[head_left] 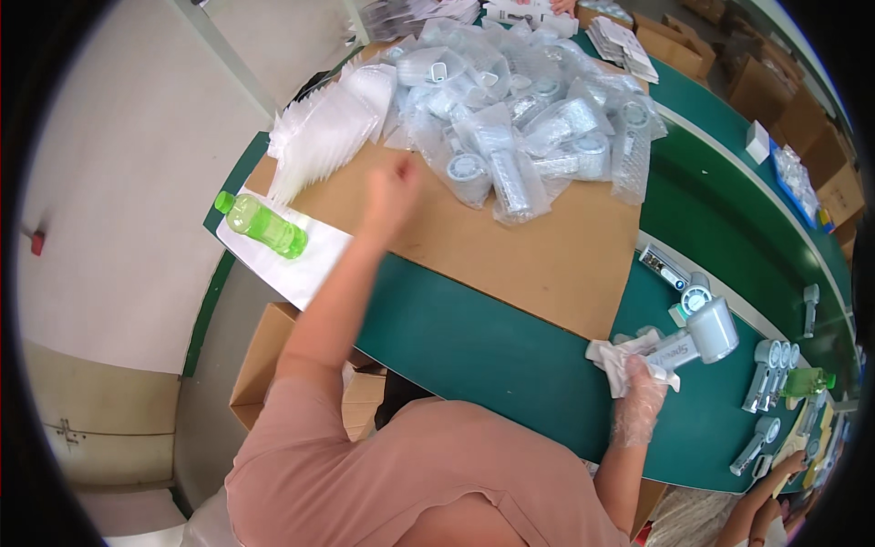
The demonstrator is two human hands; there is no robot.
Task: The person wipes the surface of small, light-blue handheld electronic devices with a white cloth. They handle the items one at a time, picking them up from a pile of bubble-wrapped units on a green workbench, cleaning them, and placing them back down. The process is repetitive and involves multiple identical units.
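Right grip (643, 386) clamped on fan (709, 334) (left grip (392, 198): state unclear), bare tabletop (474, 342) along cardboard (547, 264) edge.

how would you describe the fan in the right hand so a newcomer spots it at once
Find the green table and follow it right, past the brown cardboard sheet. There the right hand, in a clear glove, grips a pale grey fan with a white cloth. The nearby fans lie on the table; this one is held in the hand.
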